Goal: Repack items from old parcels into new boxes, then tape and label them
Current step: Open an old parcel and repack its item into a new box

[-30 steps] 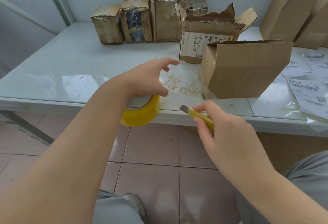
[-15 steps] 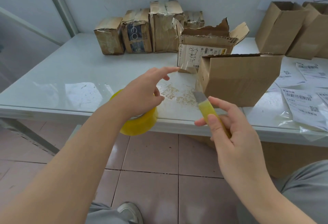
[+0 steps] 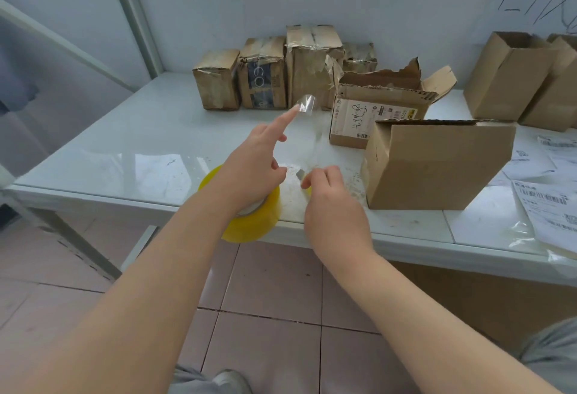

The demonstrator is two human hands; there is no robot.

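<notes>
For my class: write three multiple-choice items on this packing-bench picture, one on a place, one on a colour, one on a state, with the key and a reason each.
1. Where is the tape roll?
A. Worn around the left hand
B. Inside a box
C. On the floor

2. What colour is the tape roll?
A. Blue
B. Yellow
C. Red

3. What state is the labelled old box in?
A. Taped shut
B. Crushed flat
C. Open, with torn flaps

Key: 1 A, the roll rings the wrist; 2 B, its side shows yellow; 3 C, ragged flaps stand up.
</notes>
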